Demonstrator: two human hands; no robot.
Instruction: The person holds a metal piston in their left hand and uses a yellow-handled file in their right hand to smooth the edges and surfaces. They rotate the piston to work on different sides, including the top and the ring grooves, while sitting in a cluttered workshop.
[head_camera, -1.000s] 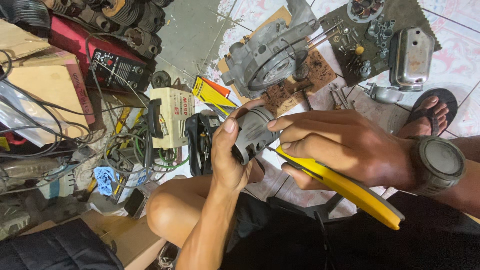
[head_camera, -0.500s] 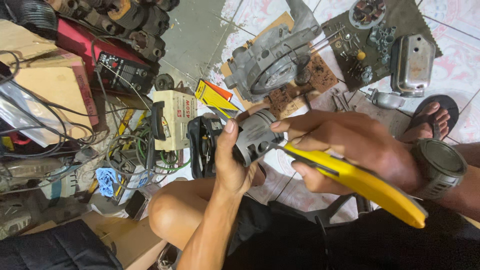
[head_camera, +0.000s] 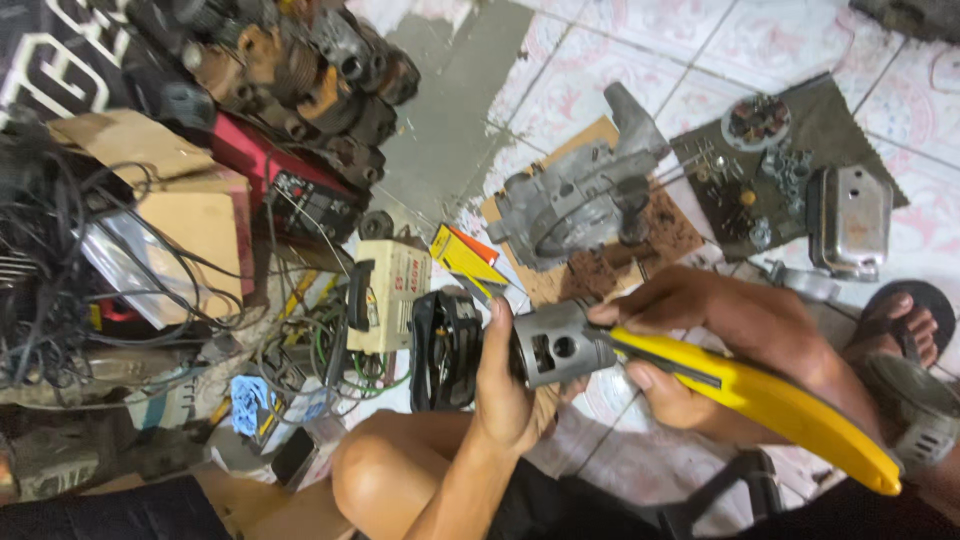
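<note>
My left hand (head_camera: 503, 385) grips a grey metal piston (head_camera: 556, 345) with round holes in its side, held above my bent knee (head_camera: 375, 475). My right hand (head_camera: 715, 335) holds yellow-handled pliers (head_camera: 770, 400), whose nose reaches to the piston's right end. The pliers' jaws are hidden behind my fingers and the piston. A dark wristwatch (head_camera: 915, 415) sits on my right wrist.
On the tiled floor lie a grey engine casing (head_camera: 580, 195) on cardboard, a dark mat with small parts (head_camera: 790, 150), a metal cover (head_camera: 850, 220), a white-and-black tool (head_camera: 385, 295), tangled wires (head_camera: 300, 350) and rusty engine parts (head_camera: 300, 70). A sandalled foot (head_camera: 905, 315) rests at right.
The pliers have swung from below my right hand up to the piston's end. The piston has turned so its side holes face me. The view has shifted slightly.
</note>
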